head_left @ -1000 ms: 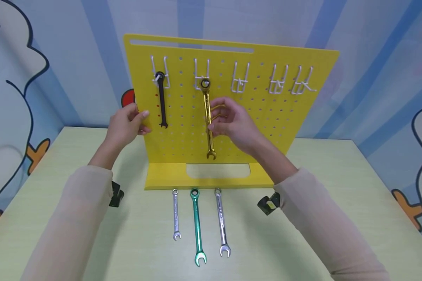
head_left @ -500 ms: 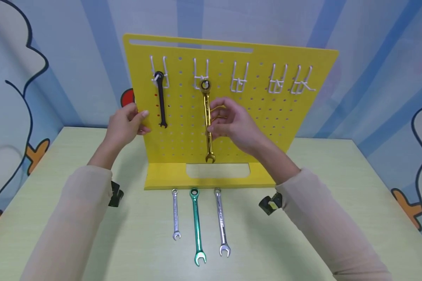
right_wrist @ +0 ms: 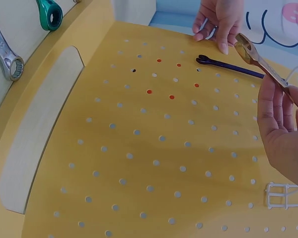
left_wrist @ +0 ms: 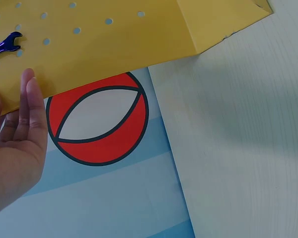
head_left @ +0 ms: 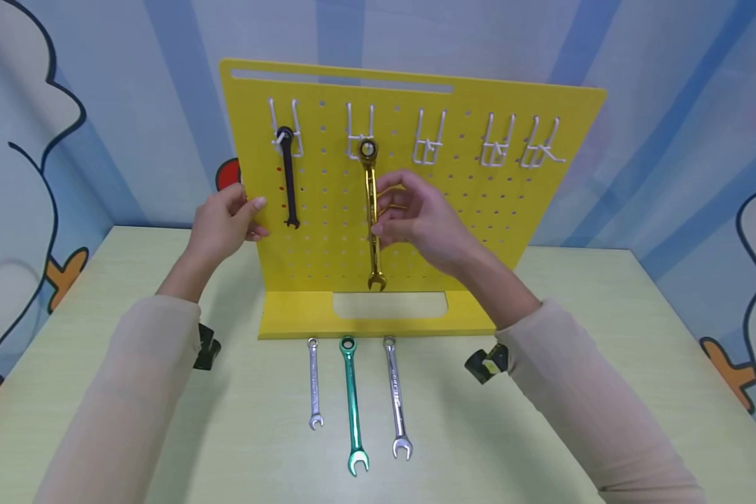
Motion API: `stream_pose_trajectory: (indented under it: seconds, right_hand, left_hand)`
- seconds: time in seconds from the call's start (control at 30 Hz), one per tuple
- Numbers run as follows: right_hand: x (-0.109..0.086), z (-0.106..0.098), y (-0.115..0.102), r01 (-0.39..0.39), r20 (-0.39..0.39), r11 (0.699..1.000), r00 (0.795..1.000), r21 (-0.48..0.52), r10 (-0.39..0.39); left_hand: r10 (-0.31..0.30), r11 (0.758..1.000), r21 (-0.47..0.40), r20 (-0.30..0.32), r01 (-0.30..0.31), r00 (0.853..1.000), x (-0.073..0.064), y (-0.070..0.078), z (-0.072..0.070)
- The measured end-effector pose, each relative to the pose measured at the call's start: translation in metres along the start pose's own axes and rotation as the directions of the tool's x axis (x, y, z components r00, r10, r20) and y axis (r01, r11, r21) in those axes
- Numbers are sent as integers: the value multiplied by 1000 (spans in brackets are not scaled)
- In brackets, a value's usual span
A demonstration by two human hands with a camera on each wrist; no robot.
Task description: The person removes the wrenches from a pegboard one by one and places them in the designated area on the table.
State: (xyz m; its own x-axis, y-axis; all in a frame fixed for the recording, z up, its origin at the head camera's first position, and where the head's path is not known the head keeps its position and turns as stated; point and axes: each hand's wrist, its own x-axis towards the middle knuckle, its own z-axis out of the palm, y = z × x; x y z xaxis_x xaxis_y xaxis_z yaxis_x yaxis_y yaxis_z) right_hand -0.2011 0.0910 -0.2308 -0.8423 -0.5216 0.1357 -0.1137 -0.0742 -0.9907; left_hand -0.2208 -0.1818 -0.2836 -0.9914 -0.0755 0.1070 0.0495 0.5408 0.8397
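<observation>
My right hand [head_left: 422, 220] pinches the handle of a gold combination wrench [head_left: 373, 203] between thumb and fingers. The wrench hangs nearly upright, its ring end at the second white hook [head_left: 360, 126] and the hook's tip showing within the ring. In the right wrist view its open end [right_wrist: 244, 49] stands out from the board. My left hand [head_left: 222, 222] holds the left edge of the yellow pegboard [head_left: 327, 259], thumb at the front. Beside that hand, a black wrench [head_left: 290, 182] hangs on the first hook.
On the table [head_left: 258, 434], before the board's base, lie a small silver wrench [head_left: 315, 385], a green wrench [head_left: 353, 406] and a larger silver wrench [head_left: 397, 399]. Further right on the board, three white hooks [head_left: 428, 143] bear no wrench. A patterned wall stands behind.
The gold wrench's open end has dropped very slightly, with my right hand still holding it. My left hand has stayed at the board's edge.
</observation>
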Motion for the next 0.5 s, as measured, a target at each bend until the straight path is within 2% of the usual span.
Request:
stream_pose_trajectory:
  seconds: [0.3, 0.5]
  right_hand:
    - [-2, 0, -4, 16, 4, 1000, 1000, -1, -16]
    - [-6, -3, -4, 19, 11, 999, 1000, -39, -19]
  left_hand:
    - [16, 1000, -5, 7, -16, 1000, -1, 0, -1]
    - [17, 1000, 1, 7, -17, 1000, -1, 0, 0]
